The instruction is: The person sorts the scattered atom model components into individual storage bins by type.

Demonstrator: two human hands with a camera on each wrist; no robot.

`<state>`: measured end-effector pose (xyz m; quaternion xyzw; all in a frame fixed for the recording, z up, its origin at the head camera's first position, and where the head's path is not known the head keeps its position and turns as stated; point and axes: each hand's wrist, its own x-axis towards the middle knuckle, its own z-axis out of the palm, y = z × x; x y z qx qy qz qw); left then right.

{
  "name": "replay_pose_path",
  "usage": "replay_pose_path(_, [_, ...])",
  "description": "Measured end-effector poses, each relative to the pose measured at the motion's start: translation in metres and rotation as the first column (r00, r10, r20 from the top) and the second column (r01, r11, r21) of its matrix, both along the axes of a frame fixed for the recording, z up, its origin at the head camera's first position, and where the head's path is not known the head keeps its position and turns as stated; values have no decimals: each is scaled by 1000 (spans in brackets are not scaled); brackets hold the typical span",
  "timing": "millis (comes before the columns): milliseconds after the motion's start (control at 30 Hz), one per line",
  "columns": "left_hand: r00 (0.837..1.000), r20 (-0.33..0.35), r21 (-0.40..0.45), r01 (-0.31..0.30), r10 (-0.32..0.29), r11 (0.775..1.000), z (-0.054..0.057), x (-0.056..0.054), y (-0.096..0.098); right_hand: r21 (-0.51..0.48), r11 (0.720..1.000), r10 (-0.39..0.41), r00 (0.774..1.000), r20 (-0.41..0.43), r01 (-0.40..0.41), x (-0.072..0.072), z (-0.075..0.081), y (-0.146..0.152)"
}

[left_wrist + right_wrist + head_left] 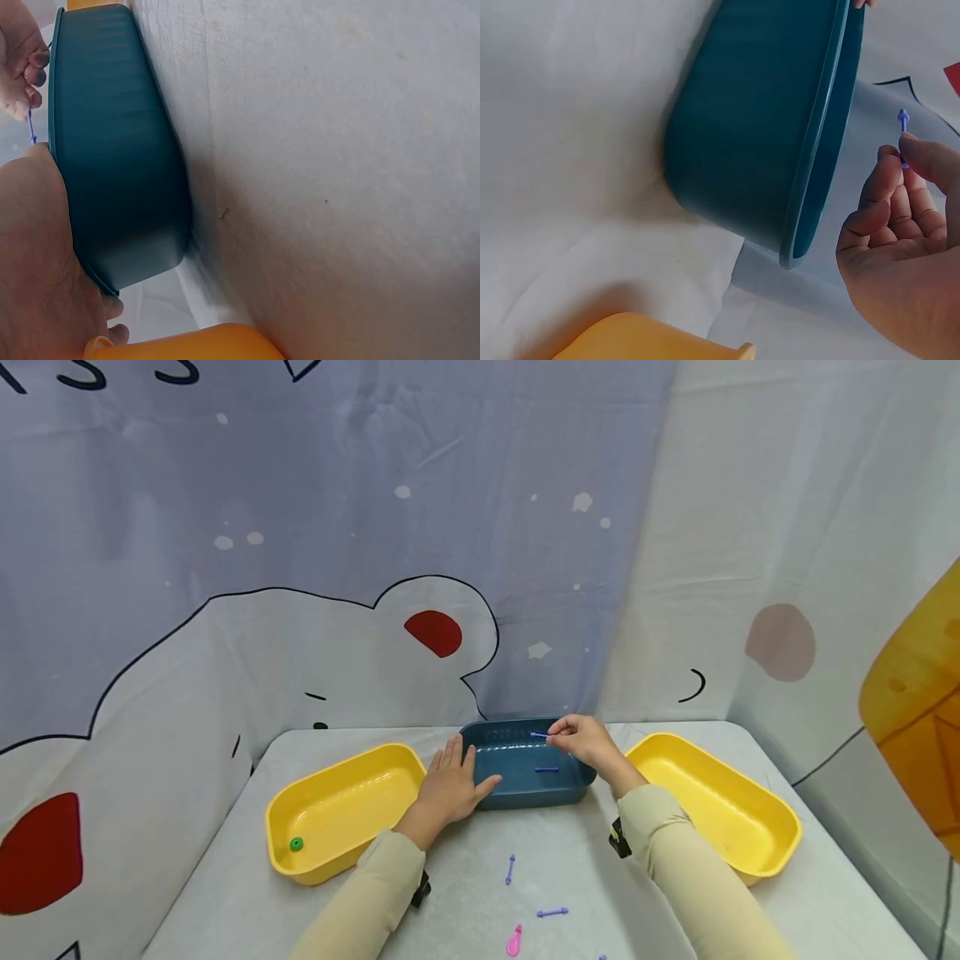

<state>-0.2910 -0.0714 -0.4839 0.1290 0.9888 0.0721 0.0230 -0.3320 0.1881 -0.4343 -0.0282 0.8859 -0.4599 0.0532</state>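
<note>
Above the dark teal tray (525, 799), my right hand (587, 742) pinches a small purple-blue rod with knobbed ends (903, 120) between thumb and finger. My left hand (448, 787) rests on the tray's left rim, fingers straight and spread. Inside the tray lies another blue rod (547, 769). On the table in front are two more purple rods, one upright in view (510, 869) and one lying crosswise (552, 912), along with a pink dropper-shaped piece (513, 941).
To the left stands a yellow tray (345, 768) with a green ring-shaped bead (296, 843) in it. A second yellow tray (712, 802) is on the right, close to my right forearm. A printed curtain (525, 527) hangs behind the white table (465, 893).
</note>
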Motion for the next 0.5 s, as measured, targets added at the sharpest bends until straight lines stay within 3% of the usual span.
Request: replay_pose_path(500, [1000, 4, -13, 0, 0, 1000, 0, 2, -1, 17, 999, -43, 999, -3, 43, -11, -8, 4])
